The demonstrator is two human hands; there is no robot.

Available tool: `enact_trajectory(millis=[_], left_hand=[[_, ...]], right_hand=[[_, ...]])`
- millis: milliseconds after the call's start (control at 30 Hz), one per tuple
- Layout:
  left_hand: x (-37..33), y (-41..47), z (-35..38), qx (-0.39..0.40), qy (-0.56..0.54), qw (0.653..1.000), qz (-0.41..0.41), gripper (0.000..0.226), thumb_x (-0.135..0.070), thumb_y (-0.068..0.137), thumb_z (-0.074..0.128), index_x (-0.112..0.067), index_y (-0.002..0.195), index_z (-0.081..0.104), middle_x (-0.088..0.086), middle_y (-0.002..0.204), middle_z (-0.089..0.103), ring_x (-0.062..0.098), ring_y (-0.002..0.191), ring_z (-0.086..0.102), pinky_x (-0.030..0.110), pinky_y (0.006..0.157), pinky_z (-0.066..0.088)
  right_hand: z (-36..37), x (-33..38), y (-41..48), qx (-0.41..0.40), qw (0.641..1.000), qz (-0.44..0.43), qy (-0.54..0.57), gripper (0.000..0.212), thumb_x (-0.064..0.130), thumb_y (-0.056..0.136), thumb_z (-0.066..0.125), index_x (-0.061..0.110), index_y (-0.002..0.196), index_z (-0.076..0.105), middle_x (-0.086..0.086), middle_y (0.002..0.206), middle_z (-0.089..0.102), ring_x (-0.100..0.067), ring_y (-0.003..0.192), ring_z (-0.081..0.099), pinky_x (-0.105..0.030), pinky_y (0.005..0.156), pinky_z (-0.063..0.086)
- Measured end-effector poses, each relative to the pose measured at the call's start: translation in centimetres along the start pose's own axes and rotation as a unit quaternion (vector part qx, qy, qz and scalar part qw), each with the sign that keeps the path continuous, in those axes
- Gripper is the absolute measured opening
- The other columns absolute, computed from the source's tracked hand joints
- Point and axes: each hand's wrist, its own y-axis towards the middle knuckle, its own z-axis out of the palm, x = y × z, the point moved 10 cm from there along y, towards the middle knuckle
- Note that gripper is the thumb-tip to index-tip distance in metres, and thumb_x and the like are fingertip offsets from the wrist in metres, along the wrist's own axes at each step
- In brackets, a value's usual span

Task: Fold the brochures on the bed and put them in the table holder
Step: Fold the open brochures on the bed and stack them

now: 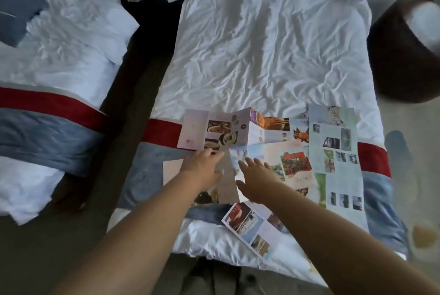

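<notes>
- Dim, cool daylight; the brightest area is the crumpled white sheet (273,39) at upper middle and right, so the light seems to fall from that far side.
- The gap between the beds (147,61) sinks into near-black shadow — little detail there.
- Soft shadows line the sheet's creases; no hard glare.
- Overall softness: prints on the brochures (297,151) are smeared, text unreadable.
- Forearms (147,235) at the bottom look stretched — wide-angle distortion; the corners bend and blur, notably the dark round object (404,56) at upper right.
</notes>
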Motion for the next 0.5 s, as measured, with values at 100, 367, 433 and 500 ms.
enact_trajectory(millis=[100,367,433,500], left_hand=[[0.3,1.9,5.4,0.029,0.034,0.999,0.016,0.065,-0.054,0.101,0.042,-0.041,0.159,0.015,0.003,0.168,0.018,0.032,0.151,0.024,0.054,0.113,0.032],[2.6,8.5,17.1,0.099,0.029,0.995,0.016,0.063,-0.046,0.102,0.041,-0.036,0.160,0.018,0.003,0.161,0.026,0.027,0.143,0.032,0.054,0.109,0.035],[3.5,10.6,18.8,0.091,0.003,0.996,0.008,0.062,-0.046,0.101,0.044,-0.035,0.158,0.022,0.003,0.161,0.027,0.028,0.142,0.034,0.054,0.107,0.038],[4.4,12.0,20.4,0.072,-0.017,0.997,0.006,0.060,-0.045,0.100,0.047,-0.035,0.155,0.025,0.005,0.159,0.030,0.030,0.142,0.035,0.055,0.105,0.041]], right_hand=[[4.5,-0.5,2.5,0.033,0.999,0.010,0.013,0.072,0.045,0.103,0.046,0.023,0.163,0.013,-0.006,0.171,0.011,-0.029,0.157,0.010,-0.050,0.126,0.010],[13.9,0.1,9.4,0.060,0.998,0.005,0.015,0.075,0.030,0.103,0.049,0.022,0.164,0.006,-0.007,0.172,-0.009,-0.028,0.157,-0.011,-0.043,0.127,-0.001],[15.8,0.5,11.3,0.052,0.999,0.002,0.018,0.078,0.028,0.102,0.049,0.022,0.164,0.003,-0.007,0.171,-0.016,-0.026,0.156,-0.019,-0.041,0.126,-0.006],[17.9,0.8,12.8,0.044,0.999,-0.002,0.013,0.079,0.028,0.102,0.047,0.021,0.164,-0.002,-0.007,0.169,-0.023,-0.025,0.153,-0.026,-0.039,0.123,-0.012]])
